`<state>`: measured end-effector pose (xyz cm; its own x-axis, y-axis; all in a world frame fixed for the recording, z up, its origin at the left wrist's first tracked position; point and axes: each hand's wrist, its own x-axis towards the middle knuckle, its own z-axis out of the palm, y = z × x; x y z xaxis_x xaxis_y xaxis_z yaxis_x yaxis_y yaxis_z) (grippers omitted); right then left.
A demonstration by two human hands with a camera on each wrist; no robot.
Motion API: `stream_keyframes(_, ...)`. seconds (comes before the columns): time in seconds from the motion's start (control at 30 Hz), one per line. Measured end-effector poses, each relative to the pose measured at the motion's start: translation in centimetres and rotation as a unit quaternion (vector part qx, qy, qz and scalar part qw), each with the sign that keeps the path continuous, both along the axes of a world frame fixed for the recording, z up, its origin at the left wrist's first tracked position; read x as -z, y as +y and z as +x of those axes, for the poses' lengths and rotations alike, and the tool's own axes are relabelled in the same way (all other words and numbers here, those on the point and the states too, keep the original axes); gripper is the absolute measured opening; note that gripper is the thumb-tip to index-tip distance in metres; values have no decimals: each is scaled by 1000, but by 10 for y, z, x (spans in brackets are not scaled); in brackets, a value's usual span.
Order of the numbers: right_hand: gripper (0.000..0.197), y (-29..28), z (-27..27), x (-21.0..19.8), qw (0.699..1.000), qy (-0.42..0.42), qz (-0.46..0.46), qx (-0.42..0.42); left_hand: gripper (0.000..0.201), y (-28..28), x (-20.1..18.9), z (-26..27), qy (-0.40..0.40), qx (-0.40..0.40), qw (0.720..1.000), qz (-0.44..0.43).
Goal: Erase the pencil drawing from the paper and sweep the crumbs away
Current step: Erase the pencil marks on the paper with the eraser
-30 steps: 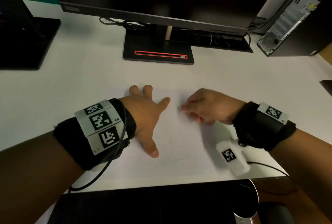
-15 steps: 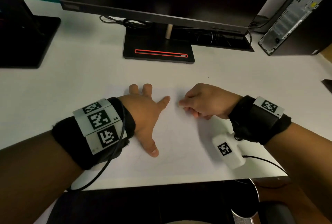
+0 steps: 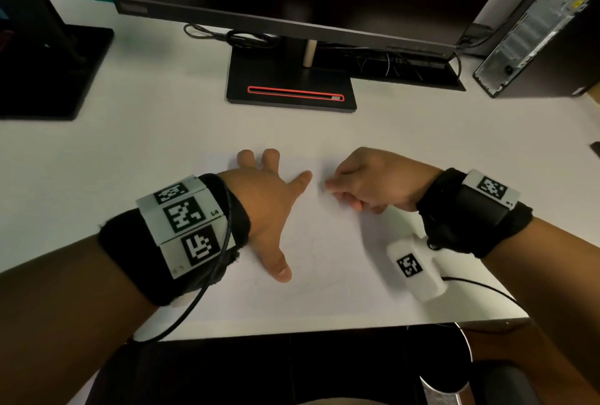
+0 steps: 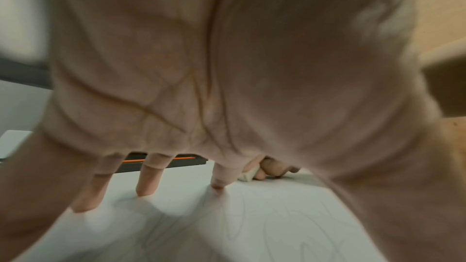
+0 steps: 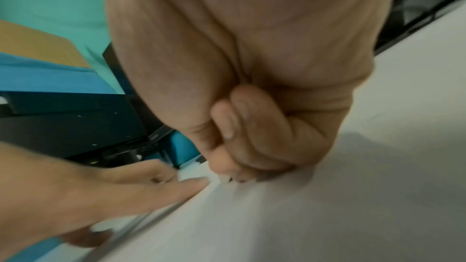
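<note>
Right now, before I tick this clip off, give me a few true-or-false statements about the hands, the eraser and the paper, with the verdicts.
1. The left hand lies spread on the paper, fingers straight. True.
2. The right hand pinches a small white eraser against the sheet. True.
3. The pencil drawing is fully gone. False: faint pencil lines still show on the paper near the left hand.
4. The right hand works at the paper's near edge. False: it is at the far part of the sheet, just beyond the left index fingertip.
5. The monitor stand rests on the paper. False: it stands farther back on the desk, apart from the sheet.
</note>
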<state>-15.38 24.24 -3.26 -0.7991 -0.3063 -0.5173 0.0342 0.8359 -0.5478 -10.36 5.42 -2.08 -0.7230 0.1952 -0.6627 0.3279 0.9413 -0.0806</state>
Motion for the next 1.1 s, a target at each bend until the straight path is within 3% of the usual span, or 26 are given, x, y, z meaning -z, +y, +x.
stream_keyframes(0.1, 40, 2, -2, -3, 1000, 25, 9, 7, 149, 0, 0, 0, 0, 0, 1000, -4)
stream_keyframes(0.2, 38, -4, 7, -1, 999, -22, -3, -44, 149, 0, 1, 0, 1, -1, 1000, 3)
stream_keyframes(0.33, 41, -2, -3, -2, 1000, 21, -2, -1, 149, 1, 1, 0, 2, 2, 1000, -3)
stream_keyframes(0.43, 41, -7, 3, 0, 999, 1, 13, -49, 147, 0, -1, 0, -1, -3, 1000, 3)
stream_keyframes(0.57, 40, -2, -7, -4, 1000, 20, 10, -2, 148, 0, 0, 1, 0, 2, 1000, 0)
stream_keyframes(0.7, 41, -11, 0, -3, 998, -6, 18, -62, 147, 1, -1, 0, -3, -2, 1000, 0)
stream_keyframes(0.8, 41, -6, -8, -6, 1000, 17, 12, -16, 148, 1, 0, 0, -2, 2, 1000, -4)
stream_keyframes(0.97, 38, -11, -1, -4, 998, -11, 15, -60, 148, 1, 0, -1, -7, -3, 1000, -4)
stream_keyframes(1.1, 39, -9, -11, -5, 999, 30, 10, -9, 150, 1, 1, -1, -5, -1, 1000, -11)
